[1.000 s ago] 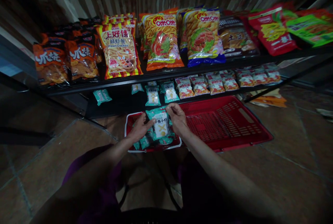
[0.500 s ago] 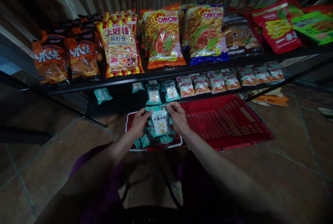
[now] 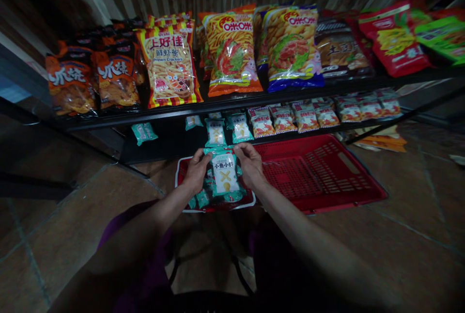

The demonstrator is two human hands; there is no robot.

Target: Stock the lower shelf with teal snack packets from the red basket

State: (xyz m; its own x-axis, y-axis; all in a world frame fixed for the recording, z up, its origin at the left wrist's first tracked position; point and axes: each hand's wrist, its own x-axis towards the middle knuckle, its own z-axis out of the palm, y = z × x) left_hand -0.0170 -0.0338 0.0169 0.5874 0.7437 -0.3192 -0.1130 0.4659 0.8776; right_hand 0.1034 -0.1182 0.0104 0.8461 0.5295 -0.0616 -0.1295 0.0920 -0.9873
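Observation:
A teal and white snack bag [image 3: 225, 173] is held upright by its top corners, front facing me. My left hand [image 3: 198, 170] pinches the upper left corner, and my right hand [image 3: 250, 163] pinches the upper right one. Beneath the bag is a red shopping basket [image 3: 186, 163] with a white rim, holding several more teal bags [image 3: 201, 198], partly hidden by the held bag and my hands. Just beyond my fingers, matching teal bags [image 3: 215, 133] stand on the black lower shelf [image 3: 167, 144].
Right of the small basket lies a larger red basket [image 3: 345, 172] on the tiled floor. Small red and white snack bags [image 3: 305, 117] line the lower shelf's right part. Large bags, such as prawn crackers [image 3: 169, 68], fill the upper shelf [image 3: 225, 102]. Orange packaging [image 3: 385, 143] lies at right.
The view has shifted very slightly. Both hands keep holding the teal snack bag by its top corners in nearly the same place.

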